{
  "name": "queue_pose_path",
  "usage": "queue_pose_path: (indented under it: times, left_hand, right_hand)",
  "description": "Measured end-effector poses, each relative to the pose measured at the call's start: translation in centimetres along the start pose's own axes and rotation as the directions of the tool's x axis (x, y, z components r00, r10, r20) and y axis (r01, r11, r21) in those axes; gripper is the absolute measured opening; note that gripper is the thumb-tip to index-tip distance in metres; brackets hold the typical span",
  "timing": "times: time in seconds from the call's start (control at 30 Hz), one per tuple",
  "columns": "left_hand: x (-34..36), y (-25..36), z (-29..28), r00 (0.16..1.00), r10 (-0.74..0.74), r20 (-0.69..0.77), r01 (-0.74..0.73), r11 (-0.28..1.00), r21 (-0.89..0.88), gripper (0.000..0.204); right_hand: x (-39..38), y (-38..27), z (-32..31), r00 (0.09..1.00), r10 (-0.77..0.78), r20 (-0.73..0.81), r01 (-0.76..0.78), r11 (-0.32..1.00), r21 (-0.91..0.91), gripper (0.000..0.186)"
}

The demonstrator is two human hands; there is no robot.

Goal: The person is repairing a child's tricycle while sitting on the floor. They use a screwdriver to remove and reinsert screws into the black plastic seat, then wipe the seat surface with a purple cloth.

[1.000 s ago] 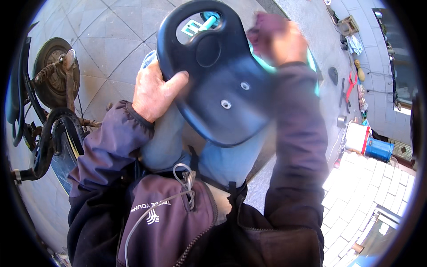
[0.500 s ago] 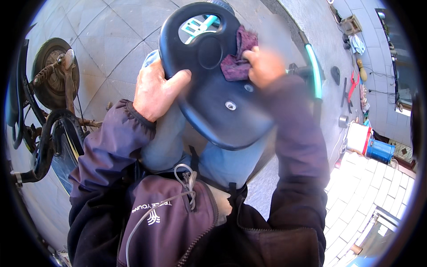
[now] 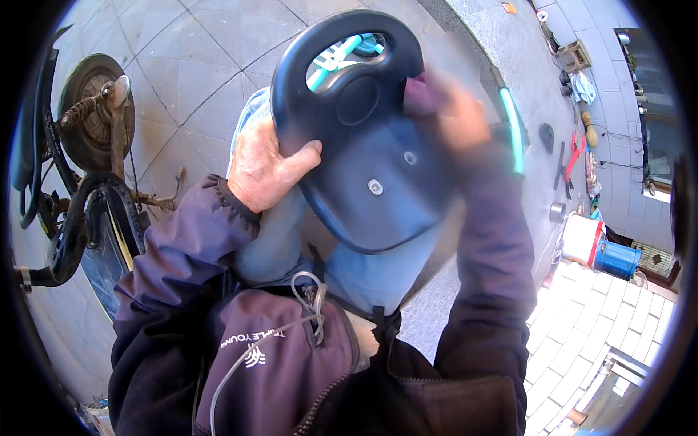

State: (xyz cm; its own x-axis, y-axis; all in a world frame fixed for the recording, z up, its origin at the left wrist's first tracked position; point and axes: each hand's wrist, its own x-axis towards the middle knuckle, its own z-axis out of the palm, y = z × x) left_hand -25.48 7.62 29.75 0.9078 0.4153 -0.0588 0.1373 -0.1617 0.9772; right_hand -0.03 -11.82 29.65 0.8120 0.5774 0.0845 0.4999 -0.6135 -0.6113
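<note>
A black plastic seat (image 3: 349, 163) with a large cut-out at its far end and two bolt holes lies tilted over my lap. My left hand (image 3: 265, 163) grips its left edge, thumb on top and the fingers hidden underneath. At the seat's far right edge, my right hand (image 3: 465, 120) is closed on a bunched purple cloth (image 3: 423, 94). Motion blurs that hand, and the cloth presses against the rim. Through the cut-out shows part of a mint-green frame (image 3: 342, 58).
At the left stands a bike-like vehicle with a small wheel (image 3: 94, 105) and black tubing. A mint-green tube (image 3: 512, 131) rises on the right. Red-handled pliers (image 3: 575, 154), a blue container (image 3: 616, 258) and other items lie along the right wall.
The right hand and the cloth have moved right, from the seat's top face to its right rim. The seat has shifted slightly right and nearer, with my left hand still on it.
</note>
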Motion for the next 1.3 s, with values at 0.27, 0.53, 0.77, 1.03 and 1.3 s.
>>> queue_pose_path:
  times: [0.27,0.53,0.77,1.03,1.3]
  left_hand:
    - [0.3,0.1,0.3,0.998,0.040,0.041,-0.043,0.997,0.060,0.022]
    - [0.8,-4.8,1.6,0.860,0.506,0.062,-0.441,0.677,0.590,0.048]
    - [-0.1,-0.9,0.1,0.999,0.049,-0.012,-0.045,0.977,0.209,0.023]
    - [0.1,-0.5,0.3,0.989,0.141,-0.041,-0.136,0.984,0.118,0.039]
    - [0.2,-0.5,0.6,0.996,0.079,-0.037,-0.077,0.995,0.056,0.033]
  right_hand:
    - [2.8,-7.2,0.2,0.916,-0.324,-0.236,0.313,0.946,-0.082,0.027]
    - [-3.2,-18.7,8.2,0.403,-0.915,-0.005,0.912,0.402,-0.085,0.020]
    - [0.8,-15.5,5.0,0.414,-0.890,-0.192,0.880,0.445,-0.165,0.043]
    - [3.1,-2.2,-2.9,0.924,-0.131,-0.358,0.004,0.942,-0.335,0.025]
    - [-2.7,-7.5,0.4,0.764,-0.552,-0.336,0.448,0.827,-0.340,0.034]
